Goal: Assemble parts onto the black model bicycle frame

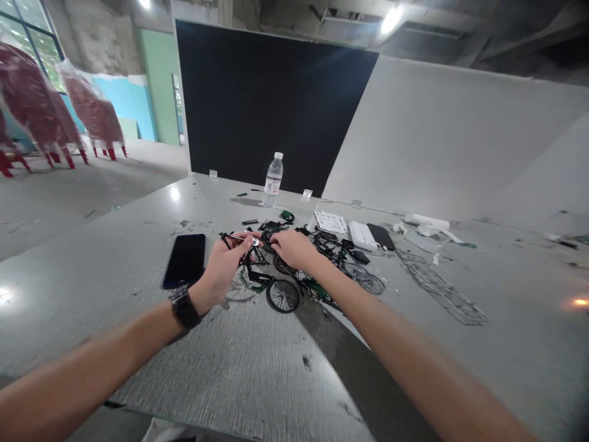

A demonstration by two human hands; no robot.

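My left hand [224,267] wears a black watch [185,307] and is closed on a small black model bicycle frame [252,256]. A silvery chainring [255,242] shows on the frame by the fingertips. Just to its right, my right hand [291,247] is bent down over the dark parts, fingertips together; whatever they pinch is too small or hidden to make out. Below the hands lies a spoked model bicycle wheel [283,296]. Close by it on the left is a black and green part [256,280]. More green and black bicycle pieces [315,288] lie under my right forearm.
A phone [184,261] lies left of my left hand. Behind the parts stands a water bottle [273,181]. To the right are loose wheels [363,275], a printed sheet [330,222], a white box [362,236] and an empty grey parts frame [442,288]. A black panel [271,104] stands behind.
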